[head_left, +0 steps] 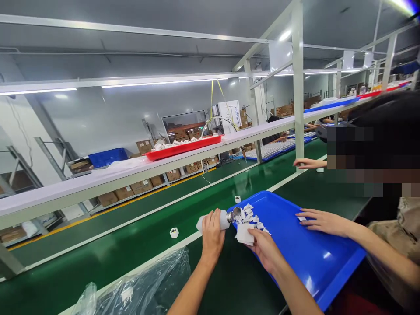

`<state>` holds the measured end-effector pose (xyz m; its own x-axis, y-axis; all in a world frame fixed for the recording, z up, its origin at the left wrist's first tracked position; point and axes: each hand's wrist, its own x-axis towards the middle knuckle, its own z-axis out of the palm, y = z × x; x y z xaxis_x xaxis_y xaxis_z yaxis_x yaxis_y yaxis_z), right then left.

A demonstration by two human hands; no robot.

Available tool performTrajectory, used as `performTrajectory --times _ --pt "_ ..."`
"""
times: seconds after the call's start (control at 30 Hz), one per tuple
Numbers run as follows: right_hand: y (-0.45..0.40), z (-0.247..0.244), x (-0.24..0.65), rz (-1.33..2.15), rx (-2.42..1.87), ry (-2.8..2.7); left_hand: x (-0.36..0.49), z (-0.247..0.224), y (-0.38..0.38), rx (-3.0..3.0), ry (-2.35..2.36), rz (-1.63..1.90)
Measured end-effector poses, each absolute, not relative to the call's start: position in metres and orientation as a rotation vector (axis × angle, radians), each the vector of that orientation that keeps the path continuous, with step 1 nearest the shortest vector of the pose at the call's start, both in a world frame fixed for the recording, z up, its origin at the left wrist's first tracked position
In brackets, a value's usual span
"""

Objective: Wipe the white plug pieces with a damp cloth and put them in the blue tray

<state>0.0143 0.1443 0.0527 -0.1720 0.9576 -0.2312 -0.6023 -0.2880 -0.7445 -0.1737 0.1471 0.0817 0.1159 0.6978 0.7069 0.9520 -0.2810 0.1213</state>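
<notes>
My left hand [212, 234] is wrapped round a white bottle [224, 219] with a shiny metal top, tilted on its side so that the top points right. In my right hand [265, 250] is a folded white wipe [244, 235], pinched between thumb and fingers just below the bottle's top. Both hands are at the left edge of a blue tray [305, 258]. Small white pieces [248, 214] lie heaped in the tray's left corner, right beside the wipe and partly hidden by it.
A co-worker's hand [323, 222] reaches into the tray from the right; their other hand [308, 163] is above the green belt [138, 245]. White parts [174, 232] sit on the belt. Clear plastic bag [147, 284] lies front left. Red tray [185, 147] rests on the overhead shelf.
</notes>
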Motion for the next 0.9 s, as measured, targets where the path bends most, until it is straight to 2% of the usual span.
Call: performTrajectory --times 0.17,0.37,0.9 --pt "0.142 0.064 -0.001 1.754 -0.721 -0.509 -0.181 0.106 0.137 -2.059 -1.371 -0.614" --pt "0.136 0.07 -0.011 1.803 -0.671 -0.463 -0.181 0.123 0.128 -1.994 -1.187 -0.382" --pt "0.14 0.069 -0.018 1.806 -0.587 -0.475 -0.18 0.131 0.123 -1.882 -1.124 -0.374"
